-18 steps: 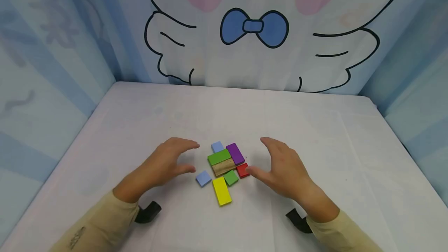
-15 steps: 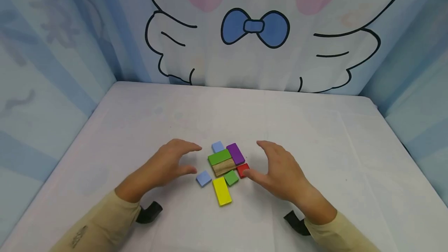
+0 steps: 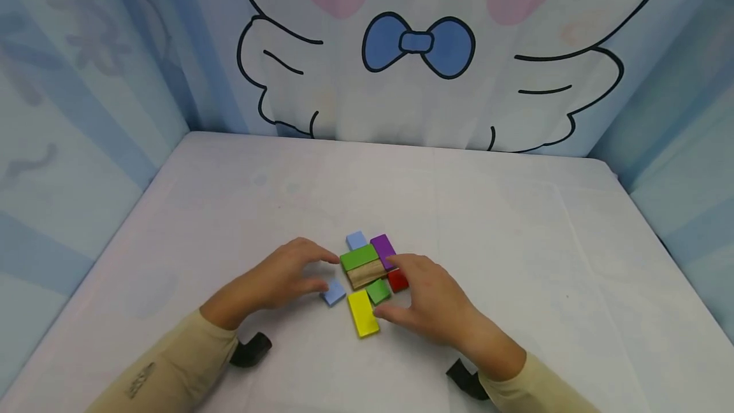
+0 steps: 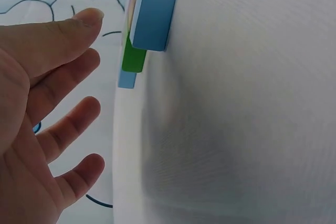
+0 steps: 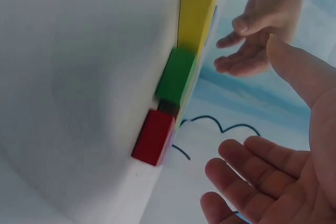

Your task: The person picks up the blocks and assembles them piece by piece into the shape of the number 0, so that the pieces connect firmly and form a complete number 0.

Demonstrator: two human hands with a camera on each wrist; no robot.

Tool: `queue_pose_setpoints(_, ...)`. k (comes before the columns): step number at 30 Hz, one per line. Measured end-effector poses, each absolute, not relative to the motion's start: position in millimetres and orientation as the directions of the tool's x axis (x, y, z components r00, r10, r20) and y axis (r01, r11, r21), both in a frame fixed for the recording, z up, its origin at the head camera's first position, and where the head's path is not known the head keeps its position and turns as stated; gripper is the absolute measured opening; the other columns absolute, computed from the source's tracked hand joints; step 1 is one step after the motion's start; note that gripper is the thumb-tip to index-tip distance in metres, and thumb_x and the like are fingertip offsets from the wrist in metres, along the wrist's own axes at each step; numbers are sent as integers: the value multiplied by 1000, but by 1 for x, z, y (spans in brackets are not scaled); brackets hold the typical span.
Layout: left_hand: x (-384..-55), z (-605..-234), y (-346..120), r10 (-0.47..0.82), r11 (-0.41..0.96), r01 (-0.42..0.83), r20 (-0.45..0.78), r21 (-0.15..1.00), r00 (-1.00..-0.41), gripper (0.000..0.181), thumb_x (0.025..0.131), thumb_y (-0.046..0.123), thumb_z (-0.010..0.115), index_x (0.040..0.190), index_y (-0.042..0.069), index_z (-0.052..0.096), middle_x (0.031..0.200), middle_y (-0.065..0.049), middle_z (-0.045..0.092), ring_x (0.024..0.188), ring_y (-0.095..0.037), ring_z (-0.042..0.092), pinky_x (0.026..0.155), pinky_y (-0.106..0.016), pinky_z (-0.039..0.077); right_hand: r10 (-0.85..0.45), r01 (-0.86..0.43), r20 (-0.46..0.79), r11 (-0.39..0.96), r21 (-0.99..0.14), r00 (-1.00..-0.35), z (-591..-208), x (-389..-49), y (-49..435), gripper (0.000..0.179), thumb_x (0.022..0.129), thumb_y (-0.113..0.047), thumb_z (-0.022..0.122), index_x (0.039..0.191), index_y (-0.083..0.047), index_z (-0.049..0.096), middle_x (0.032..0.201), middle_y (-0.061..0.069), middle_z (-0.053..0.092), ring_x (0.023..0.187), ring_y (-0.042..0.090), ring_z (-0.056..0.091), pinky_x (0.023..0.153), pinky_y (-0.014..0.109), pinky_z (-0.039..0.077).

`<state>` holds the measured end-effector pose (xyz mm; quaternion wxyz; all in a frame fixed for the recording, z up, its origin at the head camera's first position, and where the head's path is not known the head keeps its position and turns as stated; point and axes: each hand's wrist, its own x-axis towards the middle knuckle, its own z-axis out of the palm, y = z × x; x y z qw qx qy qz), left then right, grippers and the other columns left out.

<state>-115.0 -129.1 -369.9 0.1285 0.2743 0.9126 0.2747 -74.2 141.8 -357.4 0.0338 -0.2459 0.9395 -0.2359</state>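
Flat coloured blocks lie clustered on the white table. A long green block (image 3: 359, 257) lies against a bare wooden block (image 3: 367, 274), with a purple block (image 3: 382, 249) and a red block (image 3: 398, 281) on their right. Nearer me are a small green block (image 3: 378, 291) and a yellow block (image 3: 364, 314). One blue block (image 3: 356, 240) sits at the back; another blue block (image 3: 334, 293) lies apart at the left, close to my left thumb. My left hand (image 3: 279, 279) hovers left of the cluster, holding nothing. My right hand (image 3: 433, 301) hovers at its right, thumb near the yellow block, also holding nothing.
The white-covered table (image 3: 493, 209) stretches out around the blocks. Behind it hangs a printed cloth (image 3: 424, 107) with a blue bow tie, and blue curtains (image 3: 74, 113) flank both sides. Black straps (image 3: 250, 350) show at the sleeve ends.
Both hands have moved inward toward the blocks. My right hand has shifted left and nearer me, its thumb passing from the red block to beside the yellow one. The blocks look unmoved.
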Motion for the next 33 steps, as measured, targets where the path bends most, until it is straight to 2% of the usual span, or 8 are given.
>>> queue_pose_setpoints(7, -114, -372, -125, 586, 696, 433, -106, 572, -803, 38, 88, 12, 78, 125, 12, 69, 123, -1, 64, 121, -25, 53, 103, -46, 44, -558, -513, 51, 720, -467, -829, -365, -70, 132, 70, 82, -42, 82, 132, -1, 57, 128, 12, 62, 118, 30, 57, 99, 49, 47)
queue_pose_setpoints(15, -115, -375, -126, 617, 676, 458, -104, 577, -780, 31, 90, 12, 76, 121, 13, 71, 118, 3, 66, 117, -24, 54, 101, -46, 45, -590, -559, 72, 710, -428, -804, -370, -66, 117, 63, 78, -40, 85, 124, -4, 61, 119, 7, 65, 116, 28, 59, 97, 47, 48)
queue_pose_setpoints(24, -114, -378, -126, 631, 664, 472, -96, 580, -770, 26, 91, 11, 74, 117, 12, 72, 114, 6, 67, 114, -23, 54, 99, -44, 46, -590, -557, 27, 745, -368, -807, -369, -63, 112, 54, 81, -42, 83, 117, -6, 64, 106, 3, 66, 103, 24, 61, 91, 42, 50)
queue_pose_setpoints(33, -112, -378, -128, 620, 670, 471, -82, 574, -781, 24, 91, 11, 75, 114, 12, 72, 111, 6, 67, 112, -23, 54, 97, -45, 46, -587, -553, -41, 781, -289, -808, -365, -62, 105, 53, 81, -45, 82, 113, -6, 64, 101, 3, 66, 99, 24, 62, 89, 41, 50)
